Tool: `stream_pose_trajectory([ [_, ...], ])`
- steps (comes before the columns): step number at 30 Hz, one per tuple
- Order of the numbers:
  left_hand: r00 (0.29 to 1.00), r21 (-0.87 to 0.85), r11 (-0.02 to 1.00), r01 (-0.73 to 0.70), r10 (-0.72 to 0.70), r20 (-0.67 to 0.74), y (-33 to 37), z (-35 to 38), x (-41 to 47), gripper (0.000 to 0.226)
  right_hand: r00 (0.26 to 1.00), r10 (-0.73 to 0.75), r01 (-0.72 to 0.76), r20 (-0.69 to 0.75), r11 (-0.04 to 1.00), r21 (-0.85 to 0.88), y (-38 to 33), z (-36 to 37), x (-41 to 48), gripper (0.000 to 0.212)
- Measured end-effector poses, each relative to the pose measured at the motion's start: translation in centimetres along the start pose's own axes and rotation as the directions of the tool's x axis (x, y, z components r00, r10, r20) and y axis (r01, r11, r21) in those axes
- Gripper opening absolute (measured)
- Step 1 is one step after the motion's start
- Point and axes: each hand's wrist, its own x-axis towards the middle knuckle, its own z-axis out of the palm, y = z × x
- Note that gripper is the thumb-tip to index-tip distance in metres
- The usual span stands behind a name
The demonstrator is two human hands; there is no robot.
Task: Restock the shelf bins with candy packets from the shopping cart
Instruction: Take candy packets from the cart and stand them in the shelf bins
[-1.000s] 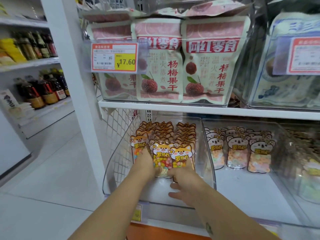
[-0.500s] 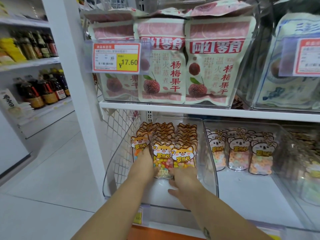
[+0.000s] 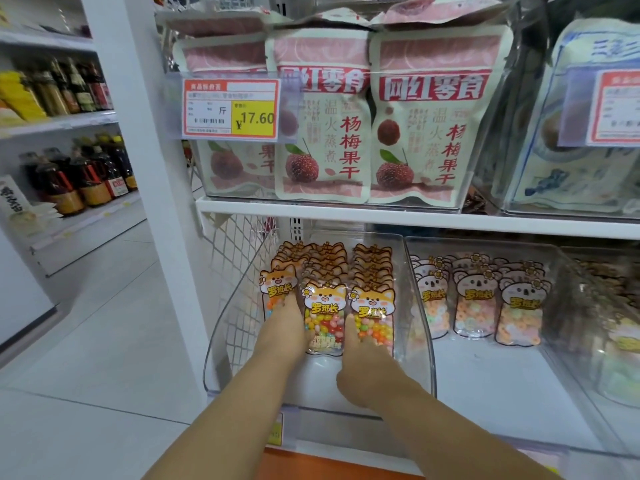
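Packets are sitting against my left hand and right hand, both pressing flat; pulling back fast, I'm probably toppling them toward my wrists.

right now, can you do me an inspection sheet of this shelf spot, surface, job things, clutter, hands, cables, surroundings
surface: white metal shelf carrying clear bins
job's things: clear plastic bin holding three rows of orange dog-face jelly bean packets; neighbouring clear bin holds white koala-face candy ring packets
clutter: nothing seen
grippers: left hand presses the left front packet; right hand touches the right front packet
cables: nothing seen
surroundings: pink dried-fruit pouches and red-and-yellow price tag above; dark glass bottles on shelves to the left
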Motion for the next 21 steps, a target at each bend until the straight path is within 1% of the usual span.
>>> stream_pose_trajectory([
  [6, 1.0, 0.026, 1.0, 0.003, -0.003, -0.003, 0.2, -0.4, -0.3, 0.073, 1.0, -0.029, 0.028, 0.01, 0.992, 0.125, 0.6, -0.2, 0.3, 0.092],
  [10, 0.999, 0.056, 0.998, 0.041, -0.041, 0.0, 0.7, -1.2, -1.2, 0.079, 0.997, -0.041, 0.03, 0.071, 0.988, 0.154, 0.3, -0.7, -0.5, 0.094],
  [13, 1.0, 0.043, 0.999, 0.024, -0.024, -0.007, 0.9, -2.4, -2.7, 0.082, 0.992, -0.08, 0.063, 0.1, 0.985, 0.162, 0.2, -1.4, -1.5, 0.096],
  [15, 1.0, 0.014, 1.0, -0.026, 0.026, -0.009, 1.0, -3.4, -4.2, 0.079, 0.99, -0.109, 0.091, 0.092, 0.98, 0.178, 0.1, -2.3, -2.3, 0.095],
  [18, 0.985, -0.039, 0.985, -0.168, 0.166, -0.051, 2.1, -4.7, -6.9, 0.064, 0.985, -0.168, 0.158, 0.033, 0.966, 0.204, 0.2, -4.1, -4.2, 0.088],
  [21, 0.955, -0.104, 0.955, -0.278, 0.264, -0.131, 4.6, -5.9, -10.5, 0.054, 0.957, -0.272, 0.288, -0.096, 0.921, 0.263, 0.7, -5.9, -7.6, 0.068],
])
